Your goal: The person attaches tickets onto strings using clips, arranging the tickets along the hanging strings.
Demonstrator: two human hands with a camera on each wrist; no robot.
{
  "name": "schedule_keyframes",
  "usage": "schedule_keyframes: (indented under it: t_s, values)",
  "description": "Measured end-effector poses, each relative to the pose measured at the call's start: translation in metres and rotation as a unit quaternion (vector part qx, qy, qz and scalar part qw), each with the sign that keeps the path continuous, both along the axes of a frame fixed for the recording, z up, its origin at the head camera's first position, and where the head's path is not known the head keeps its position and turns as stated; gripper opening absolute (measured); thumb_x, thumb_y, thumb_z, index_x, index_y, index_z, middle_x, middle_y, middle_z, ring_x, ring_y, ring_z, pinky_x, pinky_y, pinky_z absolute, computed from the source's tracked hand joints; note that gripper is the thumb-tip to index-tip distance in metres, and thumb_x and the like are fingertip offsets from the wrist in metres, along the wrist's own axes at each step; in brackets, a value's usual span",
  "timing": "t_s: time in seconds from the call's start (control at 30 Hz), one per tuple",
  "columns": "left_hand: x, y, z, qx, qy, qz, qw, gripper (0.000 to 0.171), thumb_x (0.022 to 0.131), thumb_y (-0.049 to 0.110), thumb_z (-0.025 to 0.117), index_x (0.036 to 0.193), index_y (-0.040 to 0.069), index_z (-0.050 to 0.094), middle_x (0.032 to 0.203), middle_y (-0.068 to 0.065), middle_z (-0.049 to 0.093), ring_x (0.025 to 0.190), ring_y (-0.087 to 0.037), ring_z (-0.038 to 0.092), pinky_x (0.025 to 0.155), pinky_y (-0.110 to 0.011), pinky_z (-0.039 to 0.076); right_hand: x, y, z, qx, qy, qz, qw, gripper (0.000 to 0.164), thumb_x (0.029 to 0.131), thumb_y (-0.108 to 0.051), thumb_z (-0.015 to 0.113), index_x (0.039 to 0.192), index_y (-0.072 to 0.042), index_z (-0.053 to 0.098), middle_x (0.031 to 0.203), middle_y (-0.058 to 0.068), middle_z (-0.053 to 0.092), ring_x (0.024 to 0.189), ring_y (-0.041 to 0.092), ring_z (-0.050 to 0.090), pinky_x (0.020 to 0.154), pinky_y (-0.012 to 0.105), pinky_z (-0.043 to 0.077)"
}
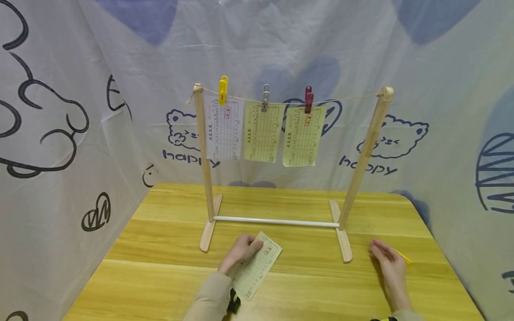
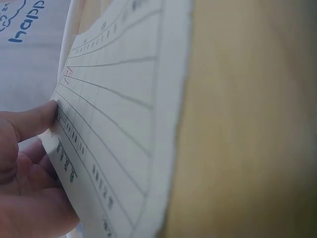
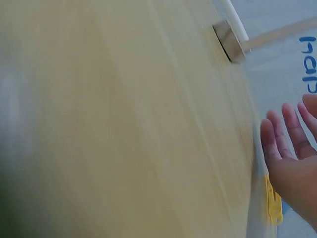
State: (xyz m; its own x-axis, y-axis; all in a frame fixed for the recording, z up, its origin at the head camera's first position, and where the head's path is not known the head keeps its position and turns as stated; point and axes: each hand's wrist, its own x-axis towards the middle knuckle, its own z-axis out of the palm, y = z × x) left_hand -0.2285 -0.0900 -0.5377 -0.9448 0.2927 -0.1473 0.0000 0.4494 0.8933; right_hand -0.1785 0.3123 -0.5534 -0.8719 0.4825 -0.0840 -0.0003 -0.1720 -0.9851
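A pale green printed form slip (image 1: 259,272) is pinched by my left hand (image 1: 242,249), its thumb on the printed face near one edge. In the left wrist view the slip (image 2: 114,109) slants above the wooden table, and the other fingers are partly hidden behind it. My right hand (image 1: 389,267) is over the table at the right with loosely bent fingers and nothing in its grasp. Beside it lies a yellow clothespin (image 1: 403,257), mostly hidden by the hand in the head view; the right wrist view shows the yellow clothespin (image 3: 273,201) next to the palm.
A wooden stand with a left post (image 1: 205,169), right post (image 1: 363,165) and white crossbar (image 1: 277,221) stands on the table (image 1: 140,267). From its string hang a white slip (image 1: 225,133) and two yellow-green slips (image 1: 263,136), under yellow, grey and dark red clothespins.
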Motion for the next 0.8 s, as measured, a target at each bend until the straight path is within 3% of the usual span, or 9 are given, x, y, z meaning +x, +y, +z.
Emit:
schedule_keyframes:
  t_s: [0.17,0.27,0.4,0.6,0.8]
  values:
    - [0.000,-0.001,-0.001,0.001,-0.008,0.004,1.0000,0.031,0.103,0.018,0.058,0.093,-0.007,0.072,0.068,-0.007,0.064,0.055,-0.009,0.049,0.049,-0.020,0.039,0.005,0.017,-0.002,0.016,0.033,-0.079,0.996,0.019,0.092,0.005,0.067,0.104,-0.006,0.076,0.079,-0.019,0.074,0.076,-0.006,0.069,0.069,0.007,0.054]
    - [0.000,-0.001,-0.002,0.004,-0.007,0.002,1.0000,0.031,0.103,0.018,0.057,0.092,-0.007,0.072,0.068,-0.006,0.064,0.055,-0.009,0.049,0.049,-0.020,0.039,0.008,0.025,-0.004,0.059,0.054,-0.125,0.989,0.023,0.090,0.010,0.064,0.098,-0.008,0.077,0.077,-0.024,0.072,0.073,-0.010,0.065,0.066,0.003,0.049]
    - [-0.001,-0.002,-0.001,0.006,-0.005,0.002,1.0000,0.031,0.103,0.017,0.057,0.092,-0.008,0.072,0.067,-0.005,0.063,0.054,-0.009,0.049,0.049,-0.020,0.039,0.014,0.033,-0.008,0.121,0.024,-0.177,0.976,0.028,0.088,0.009,0.063,0.098,-0.015,0.075,0.077,-0.034,0.065,0.068,-0.013,0.056,0.062,0.000,0.043]
    - [0.001,-0.001,0.001,0.001,-0.006,0.004,1.0000,0.030,0.103,0.017,0.057,0.092,-0.007,0.071,0.066,-0.004,0.061,0.055,-0.009,0.048,0.049,-0.019,0.038,0.019,0.043,-0.012,0.182,-0.083,-0.185,0.962,0.024,0.089,-0.002,0.068,0.110,-0.013,0.069,0.071,-0.043,0.050,0.062,-0.020,0.048,0.059,-0.001,0.039]
    - [0.001,-0.001,0.000,0.002,-0.011,0.007,0.9999,0.030,0.103,0.017,0.057,0.090,-0.007,0.071,0.066,-0.004,0.060,0.054,-0.009,0.047,0.049,-0.020,0.038,0.016,0.046,-0.014,0.174,-0.092,-0.177,0.964,0.026,0.088,0.002,0.067,0.113,-0.005,0.065,0.066,-0.040,0.050,0.060,-0.021,0.050,0.060,-0.001,0.042]
